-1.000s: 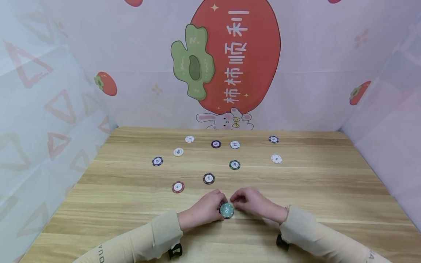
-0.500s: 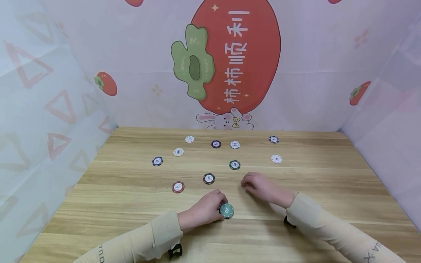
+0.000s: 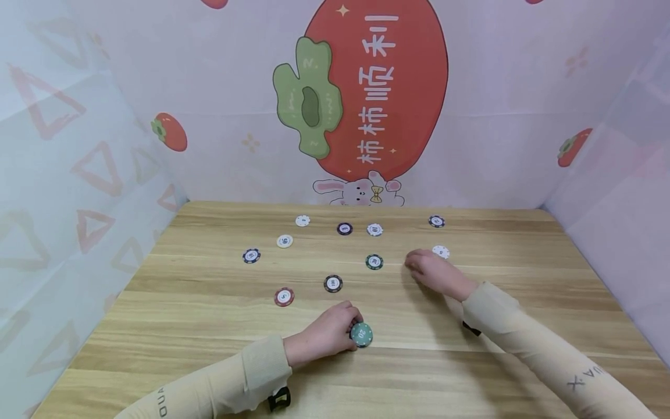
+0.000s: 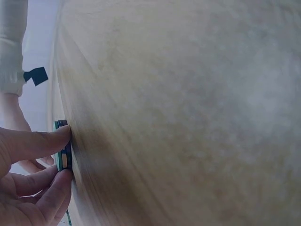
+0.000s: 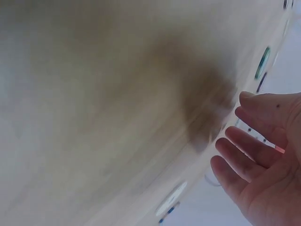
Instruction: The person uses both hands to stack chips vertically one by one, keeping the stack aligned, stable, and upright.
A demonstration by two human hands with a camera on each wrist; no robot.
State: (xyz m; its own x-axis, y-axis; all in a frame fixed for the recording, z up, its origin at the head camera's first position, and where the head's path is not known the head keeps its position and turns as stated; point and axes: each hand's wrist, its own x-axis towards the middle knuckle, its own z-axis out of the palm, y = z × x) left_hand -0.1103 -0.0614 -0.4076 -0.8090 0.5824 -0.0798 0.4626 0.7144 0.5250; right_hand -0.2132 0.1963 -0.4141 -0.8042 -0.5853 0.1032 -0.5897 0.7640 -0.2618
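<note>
A short stack of chips with a green 20 chip point(image 3: 362, 334) on top stands near the table's front. My left hand point(image 3: 327, 333) pinches its left side; in the left wrist view thumb and fingers grip the stack's edge point(image 4: 65, 157). My right hand point(image 3: 437, 272) hovers over the table, just in front of a white chip point(image 3: 441, 251) that it partly covers. The right wrist view shows the right hand point(image 5: 268, 155) with fingers loosely bent and nothing held. A green-rimmed chip point(image 3: 374, 262) lies to its left.
Several single chips lie spread on the wooden table point(image 3: 209, 349): a black one point(image 3: 332, 283), a red one point(image 3: 284, 297), a blue one point(image 3: 251, 256), a purple one point(image 3: 344, 228) and a dark blue one point(image 3: 437, 221) among them. A printed cloth point(image 3: 230, 70) hangs behind.
My right hand has moved from beside the stack away to the back right, toward the white chip. The left hand has stayed at the stack.
</note>
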